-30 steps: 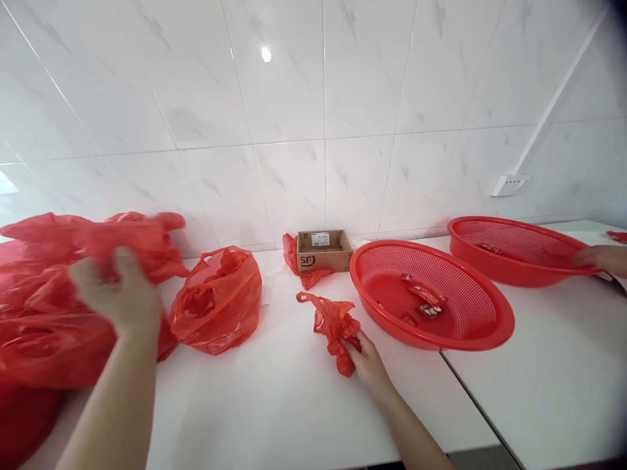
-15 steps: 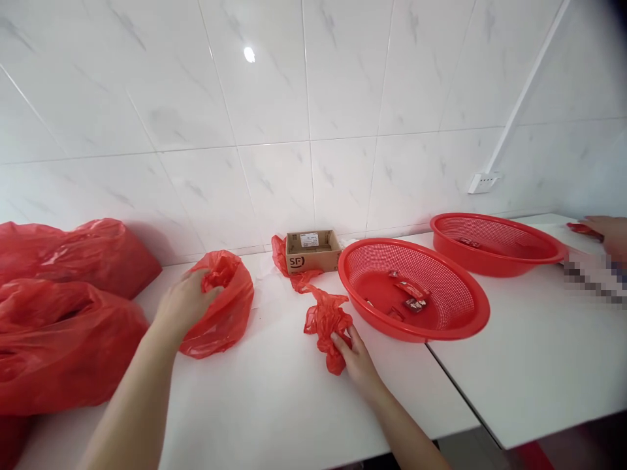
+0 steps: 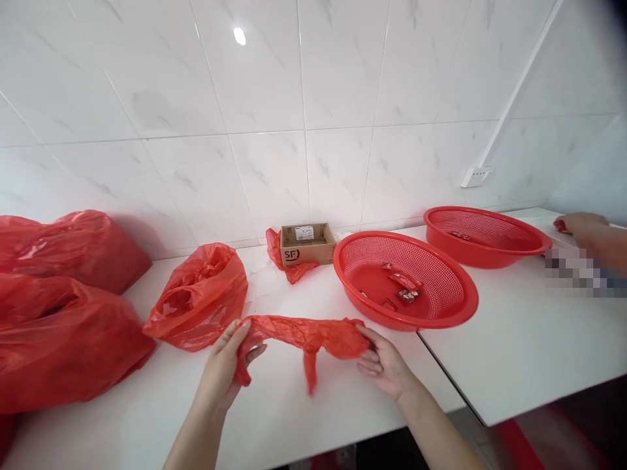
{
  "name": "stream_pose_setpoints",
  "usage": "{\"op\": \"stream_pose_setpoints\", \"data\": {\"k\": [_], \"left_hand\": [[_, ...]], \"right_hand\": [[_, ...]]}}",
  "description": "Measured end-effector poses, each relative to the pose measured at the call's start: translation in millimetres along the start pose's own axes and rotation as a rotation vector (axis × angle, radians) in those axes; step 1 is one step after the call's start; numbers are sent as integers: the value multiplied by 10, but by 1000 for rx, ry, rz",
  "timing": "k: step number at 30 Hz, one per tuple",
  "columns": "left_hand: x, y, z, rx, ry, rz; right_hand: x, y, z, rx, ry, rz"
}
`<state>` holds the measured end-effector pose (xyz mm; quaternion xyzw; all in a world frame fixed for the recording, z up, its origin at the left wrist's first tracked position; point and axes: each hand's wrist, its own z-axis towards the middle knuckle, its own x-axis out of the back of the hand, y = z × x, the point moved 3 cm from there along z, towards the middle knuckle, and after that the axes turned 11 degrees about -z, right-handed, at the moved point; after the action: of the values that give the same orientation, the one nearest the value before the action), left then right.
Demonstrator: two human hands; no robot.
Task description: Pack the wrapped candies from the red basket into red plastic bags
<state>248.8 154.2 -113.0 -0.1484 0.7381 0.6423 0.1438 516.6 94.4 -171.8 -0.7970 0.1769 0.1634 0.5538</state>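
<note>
A thin red plastic bag (image 3: 304,331) is stretched out sideways above the white table, with a loose strip hanging from its middle. My left hand (image 3: 231,358) pinches its left end between thumb and fingers. At the other end, my right hand (image 3: 385,360) grips the bunched plastic. Behind my left hand sits another red bag (image 3: 210,294), its mouth gathered and partly open. Right of the stretched bag stands a red plastic basket (image 3: 406,281) with perforated sides, and several small wrapped packets (image 3: 405,283) lie on its bottom.
Large full red bags (image 3: 73,339) crowd the table's left side. A small open cardboard box (image 3: 308,245) stands by the tiled wall with red plastic around it. Farther right are a second red basket (image 3: 484,238) and another person's hand (image 3: 582,225). A gap separates two tabletops.
My left hand has left the standing bag and taken one end of the crumpled bag. That bag is now drawn out between both hands. The view has shifted slightly.
</note>
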Motion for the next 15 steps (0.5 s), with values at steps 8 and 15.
{"op": "stream_pose_setpoints", "data": {"k": [8,15], "left_hand": [[-164,-113,-283,13,168,-187],[-388,-82,-598,86,-22,144]], "right_hand": [[-609,83,-462,506,204,-414],[-768,-7,-144,821,469,-1421]]}}
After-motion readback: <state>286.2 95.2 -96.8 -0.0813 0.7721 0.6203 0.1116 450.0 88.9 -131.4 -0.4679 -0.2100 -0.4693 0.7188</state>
